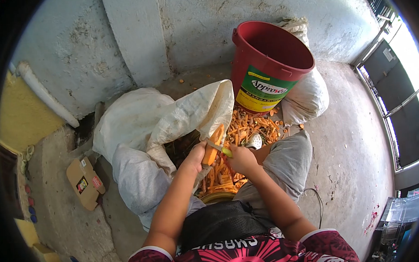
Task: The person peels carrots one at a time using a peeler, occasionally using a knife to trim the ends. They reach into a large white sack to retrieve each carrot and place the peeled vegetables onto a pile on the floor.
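My left hand (196,156) is closed around a large orange carrot (210,155), which points up and away from me. Wrapped in my right hand (242,159) is the yellow-green handle of a knife (227,152); its blade lies against the carrot's side. Below both hands, a heap of orange strips and peelings (251,125) spreads over the floor between my legs. An open white woven sack (186,114) rests just left of the carrot, with dark stuff inside that I cannot make out.
A red bucket (272,45) with a margarine label stands beyond the peelings, with a white sack (307,100) behind it. A white perforated shoe (254,141) shows by my right leg. Flattened cardboard (84,184) lies at left. A yellowish rim (218,196) sits close below me.
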The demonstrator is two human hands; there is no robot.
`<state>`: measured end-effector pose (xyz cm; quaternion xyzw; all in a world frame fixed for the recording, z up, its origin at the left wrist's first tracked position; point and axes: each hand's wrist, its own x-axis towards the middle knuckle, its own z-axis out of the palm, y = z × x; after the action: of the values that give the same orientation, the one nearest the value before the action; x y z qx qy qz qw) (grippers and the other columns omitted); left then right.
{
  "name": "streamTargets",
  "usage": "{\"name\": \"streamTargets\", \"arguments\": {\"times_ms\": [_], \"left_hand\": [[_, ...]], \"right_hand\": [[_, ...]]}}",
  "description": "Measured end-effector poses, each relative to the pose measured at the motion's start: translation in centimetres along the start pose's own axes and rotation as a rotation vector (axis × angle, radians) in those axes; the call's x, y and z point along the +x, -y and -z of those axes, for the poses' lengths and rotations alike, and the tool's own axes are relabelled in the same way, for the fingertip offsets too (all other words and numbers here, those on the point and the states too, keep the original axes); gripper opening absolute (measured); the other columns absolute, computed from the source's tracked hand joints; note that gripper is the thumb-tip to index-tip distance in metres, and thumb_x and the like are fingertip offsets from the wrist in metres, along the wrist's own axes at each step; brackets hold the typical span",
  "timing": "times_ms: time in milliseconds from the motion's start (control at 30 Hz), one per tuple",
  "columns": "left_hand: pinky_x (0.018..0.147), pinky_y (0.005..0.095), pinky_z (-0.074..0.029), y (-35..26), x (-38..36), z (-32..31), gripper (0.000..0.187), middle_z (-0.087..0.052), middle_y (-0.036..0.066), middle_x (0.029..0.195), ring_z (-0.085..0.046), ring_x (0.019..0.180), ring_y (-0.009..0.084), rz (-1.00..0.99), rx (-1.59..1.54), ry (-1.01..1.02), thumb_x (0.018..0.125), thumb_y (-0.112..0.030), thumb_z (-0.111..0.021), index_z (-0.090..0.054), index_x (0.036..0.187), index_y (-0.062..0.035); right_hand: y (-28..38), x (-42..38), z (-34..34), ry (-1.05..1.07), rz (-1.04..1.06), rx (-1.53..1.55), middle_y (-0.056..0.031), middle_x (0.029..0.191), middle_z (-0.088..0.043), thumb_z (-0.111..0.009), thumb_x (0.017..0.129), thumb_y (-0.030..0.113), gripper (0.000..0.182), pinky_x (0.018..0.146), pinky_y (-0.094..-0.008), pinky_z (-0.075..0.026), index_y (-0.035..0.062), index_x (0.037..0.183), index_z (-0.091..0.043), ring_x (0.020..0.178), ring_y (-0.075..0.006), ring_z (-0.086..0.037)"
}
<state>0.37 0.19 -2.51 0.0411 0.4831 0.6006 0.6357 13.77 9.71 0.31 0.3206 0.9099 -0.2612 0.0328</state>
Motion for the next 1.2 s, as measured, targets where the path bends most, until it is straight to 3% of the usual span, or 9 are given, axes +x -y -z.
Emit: {"name": "streamTargets", "arguments": {"times_ms": [100,267,367,467,500,667,967,1067,1200], "left_hand": [[0.041,0.0243,-0.041,-0.2,-0.3,-0.1,0.04,-0.051,0.004,0.071,-0.05,0.056,0.0122,0.017,-0.002,0.075,0.089,-0.032,-0.026,-0.05,0.105,-0.0041],[0.042,0.0252,-0.043,-0.3,-0.4,-0.4,0.04,-0.052,0.006,0.07,-0.052,0.058,0.013,0.042,0.067,-0.017,0.091,-0.036,-0.024,-0.044,0.105,-0.0046],[0.042,0.0262,-0.043,0.0,-0.6,-0.6,0.041,-0.053,0.007,0.071,-0.053,0.059,0.0142,0.018,0.142,-0.024,0.091,-0.038,-0.023,-0.045,0.103,-0.0044],[0.043,0.0264,-0.044,-0.3,-2.3,-1.8,0.042,-0.054,0.008,0.072,-0.054,0.06,0.0149,0.079,0.266,0.009,0.091,-0.038,-0.023,-0.047,0.1,-0.0043],[0.044,0.0263,-0.044,-0.3,-2.7,-2.1,0.043,-0.054,0.008,0.072,-0.054,0.06,0.015,0.116,0.309,0.032,0.091,-0.038,-0.023,-0.047,0.1,-0.0044],[0.045,0.0266,-0.045,-0.1,-1.3,-0.2,0.042,-0.055,0.006,0.073,-0.054,0.061,0.014,-0.076,0.142,-0.127,0.089,-0.042,-0.031,-0.049,0.096,-0.004],[0.049,0.0244,-0.045,-0.7,-1.2,-0.8,0.032,-0.055,0.005,0.074,-0.055,0.062,0.0126,-0.163,0.153,-0.023,0.084,-0.032,-0.048,-0.049,0.098,-0.0039],[0.061,0.0277,-0.045,-0.1,-0.5,-0.3,0.041,-0.057,0.006,0.082,-0.055,0.069,0.015,-0.27,0.33,-0.031,0.077,-0.03,-0.058,-0.05,0.104,-0.0002],[0.065,0.0312,-0.045,0.3,0.4,0.4,0.045,-0.059,0.012,0.083,-0.058,0.073,0.0226,-0.588,0.783,-0.18,0.07,-0.027,-0.063,-0.051,0.103,0.0011]], "right_hand": [[-0.1,0.0,-0.2,-0.065,-0.014,-0.041,-0.0182,0.073,-0.059,-0.051,0.073,0.019,0.02,0.063,-0.0408,-0.046,0.0013,0.081,-0.053,0.07,-0.0332,-0.058],[-1.0,1.1,-1.0,-0.072,-0.076,-0.104,-0.0163,0.073,-0.06,-0.051,0.073,0.017,0.018,0.063,-0.0401,-0.047,0.0007,0.081,-0.054,0.07,-0.0325,-0.059],[-1.7,2.1,-0.9,-0.11,-0.175,-0.058,-0.0182,0.074,-0.06,-0.054,0.073,0.023,0.023,0.064,-0.0411,-0.045,0.0024,0.083,-0.059,0.072,-0.0334,-0.058],[-4.4,4.4,-0.2,0.025,-0.4,-0.022,-0.0186,0.072,-0.06,-0.054,0.07,0.019,0.02,0.061,-0.0408,-0.046,0.0009,0.075,-0.061,0.07,-0.0329,-0.059],[-6.3,5.1,-0.6,-0.043,-0.433,0.058,-0.0194,0.07,-0.06,-0.053,0.067,0.016,0.019,0.059,-0.0404,-0.047,-0.0006,0.07,-0.061,0.069,-0.0324,-0.059],[-5.8,5.1,-0.1,-0.045,-0.474,0.108,-0.021,0.076,-0.06,-0.049,0.073,0.014,0.023,0.061,-0.0391,-0.047,-0.0057,0.078,-0.059,0.073,-0.033,-0.06],[-4.5,3.1,1.1,-0.081,-0.226,0.123,-0.021,0.077,-0.058,-0.05,0.073,0.018,0.027,0.066,-0.0401,-0.044,-0.0032,0.089,-0.054,0.074,-0.0343,-0.057],[-3.1,2.1,1.9,-0.032,-0.195,0.154,-0.0201,0.075,-0.058,-0.05,0.075,0.021,0.026,0.065,-0.041,-0.044,-0.0005,0.09,-0.053,0.072,-0.0345,-0.056],[-3.4,2.2,1.4,-0.039,-0.12,0.239,-0.0188,0.074,-0.058,-0.05,0.078,0.023,0.026,0.064,-0.0391,-0.043,0.0003,0.09,-0.053,0.072,-0.0332,-0.056]]}}
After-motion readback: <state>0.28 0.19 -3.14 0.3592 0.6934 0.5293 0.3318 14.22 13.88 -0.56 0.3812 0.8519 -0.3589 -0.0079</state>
